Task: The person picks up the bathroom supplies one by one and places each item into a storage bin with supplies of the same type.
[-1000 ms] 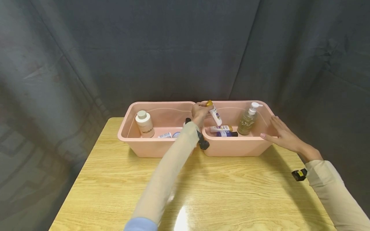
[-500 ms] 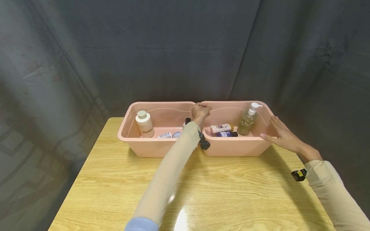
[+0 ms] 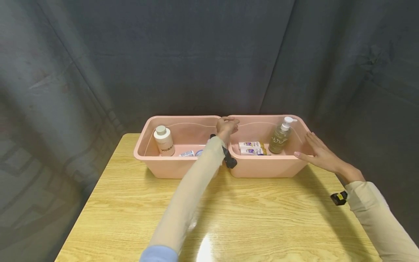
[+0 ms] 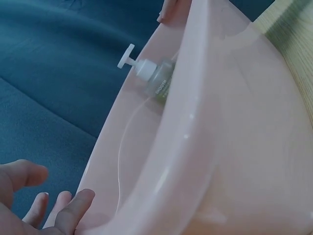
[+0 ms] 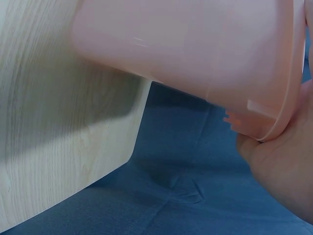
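Two white tubes are laid in the right pink bin; several bottles are left in the left bin. Nothing is held: the left hand hovers with fingers loosely apart, and the right hand is pressed flat against the right bin.

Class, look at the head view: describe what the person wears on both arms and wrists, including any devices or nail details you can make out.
Both arms are in long, pale beige sleeves; the left sleeve shows a light blue patch near the upper arm. A small black device sits at the left wrist, and a black one with a yellowish mark at the right wrist. The hands are bare; the right hand has pale pink nails.

Both hands empty: left loosely curled, right flat.
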### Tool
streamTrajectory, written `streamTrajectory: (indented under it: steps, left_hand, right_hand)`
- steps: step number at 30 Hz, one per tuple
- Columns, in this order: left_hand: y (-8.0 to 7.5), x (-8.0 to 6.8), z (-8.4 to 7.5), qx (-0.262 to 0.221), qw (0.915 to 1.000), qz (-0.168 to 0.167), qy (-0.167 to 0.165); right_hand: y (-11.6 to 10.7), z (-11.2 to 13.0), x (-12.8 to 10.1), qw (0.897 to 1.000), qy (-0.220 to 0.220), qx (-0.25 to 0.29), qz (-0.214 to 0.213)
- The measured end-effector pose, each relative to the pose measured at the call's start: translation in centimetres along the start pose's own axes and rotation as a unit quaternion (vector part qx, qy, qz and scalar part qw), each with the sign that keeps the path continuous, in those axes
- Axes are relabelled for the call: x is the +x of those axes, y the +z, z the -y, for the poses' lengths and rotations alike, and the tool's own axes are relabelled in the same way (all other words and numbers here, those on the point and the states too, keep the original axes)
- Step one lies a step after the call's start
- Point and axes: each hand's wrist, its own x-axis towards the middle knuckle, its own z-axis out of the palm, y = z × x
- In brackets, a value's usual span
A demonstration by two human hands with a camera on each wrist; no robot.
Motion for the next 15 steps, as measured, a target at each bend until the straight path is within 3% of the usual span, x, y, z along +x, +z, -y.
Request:
streamTrajectory:
  steps: [7,15]
  left_hand:
    - [-0.2,-0.1,-0.2,-0.029,0.9994,0.002,0.016]
    - [-1.5,-0.4,-0.6,-0.053,0.9962,0.062,0.03]
  right_hand:
    - [-0.2,0.1,0.0,1.0,0.006,0.004,0.009]
    - [-0.9,0.6,0.3,0.999,0.012,-0.003,0.032]
